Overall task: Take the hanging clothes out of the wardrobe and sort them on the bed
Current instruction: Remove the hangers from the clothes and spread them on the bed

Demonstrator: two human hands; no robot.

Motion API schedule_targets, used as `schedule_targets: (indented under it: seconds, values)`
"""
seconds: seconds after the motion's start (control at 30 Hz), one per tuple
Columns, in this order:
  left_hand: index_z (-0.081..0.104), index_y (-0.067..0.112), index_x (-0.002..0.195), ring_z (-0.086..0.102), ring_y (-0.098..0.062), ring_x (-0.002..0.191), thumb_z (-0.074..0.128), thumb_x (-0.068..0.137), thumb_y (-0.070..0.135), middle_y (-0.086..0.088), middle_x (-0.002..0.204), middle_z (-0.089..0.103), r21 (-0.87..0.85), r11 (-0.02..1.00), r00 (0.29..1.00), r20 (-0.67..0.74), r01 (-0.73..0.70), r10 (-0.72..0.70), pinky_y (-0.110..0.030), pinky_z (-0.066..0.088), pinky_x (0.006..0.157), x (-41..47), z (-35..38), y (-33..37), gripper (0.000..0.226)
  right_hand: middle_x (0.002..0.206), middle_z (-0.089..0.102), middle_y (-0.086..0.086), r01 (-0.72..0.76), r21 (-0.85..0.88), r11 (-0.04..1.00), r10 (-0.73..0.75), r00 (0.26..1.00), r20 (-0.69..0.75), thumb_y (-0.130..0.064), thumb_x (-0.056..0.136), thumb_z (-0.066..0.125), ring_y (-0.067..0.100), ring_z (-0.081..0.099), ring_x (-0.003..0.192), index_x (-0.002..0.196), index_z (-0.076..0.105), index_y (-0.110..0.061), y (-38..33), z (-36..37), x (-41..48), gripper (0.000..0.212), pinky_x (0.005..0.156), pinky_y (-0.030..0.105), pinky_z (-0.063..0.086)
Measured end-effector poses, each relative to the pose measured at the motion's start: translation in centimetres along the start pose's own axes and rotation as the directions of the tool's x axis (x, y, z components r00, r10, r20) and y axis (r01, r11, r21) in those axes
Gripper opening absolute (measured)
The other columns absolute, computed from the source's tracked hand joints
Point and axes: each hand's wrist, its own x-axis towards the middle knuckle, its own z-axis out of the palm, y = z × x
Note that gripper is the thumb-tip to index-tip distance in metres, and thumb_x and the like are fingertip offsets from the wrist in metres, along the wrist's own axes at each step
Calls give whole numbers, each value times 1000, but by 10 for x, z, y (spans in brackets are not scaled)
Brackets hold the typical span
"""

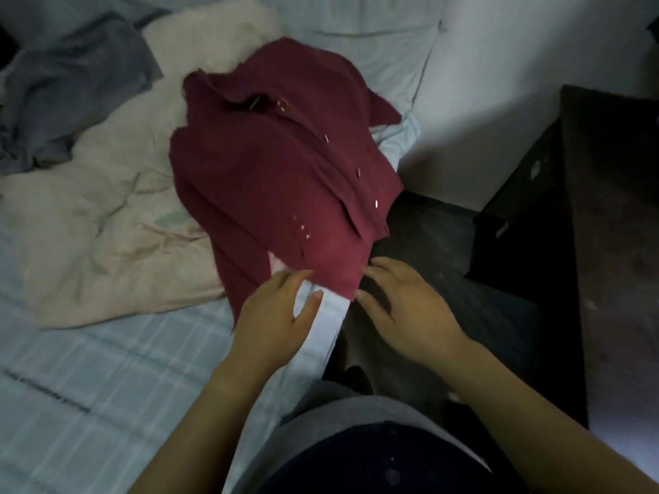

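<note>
A dark red buttoned jacket [281, 165] lies spread near the bed's right edge, its collar away from me and a hanger hook showing at the neck. My left hand [274, 315] rests flat on the bed [107, 369] just below the jacket's lower hem, fingers apart. My right hand [403, 308] hovers at the hem's right corner, over the bed's edge, fingers spread and holding nothing.
A cream blanket [107, 208] lies crumpled left of the jacket, with a grey garment [71, 83] heaped at the far left. A pale pillow [374, 41] sits at the head. Dark wooden furniture [588, 226] stands right of the bed, with dark floor between.
</note>
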Motion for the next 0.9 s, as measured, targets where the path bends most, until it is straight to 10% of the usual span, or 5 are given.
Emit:
schedule_targets:
  seconds: [0.43,0.9]
  values:
    - [57,25,122,59,-22,105,25,81,61,1,119,60,94,949,942,-187,300,-279,-37,48,87,224,-73,-95,64,142,43,0,311,-7,950,-306,937,166,-41,95,45,14,35,132,135,48,-20,-2,-39,313,46,106,23,25]
    - [47,17,133,41,-32,126,42,87,51,-12,139,44,-45,643,550,-474,765,-688,-46,39,100,401,-90,-195,57,145,38,10,648,-80,757,-595,736,324,-40,94,46,25,30,135,137,43,-13,-22,-26,643,51,114,39,24]
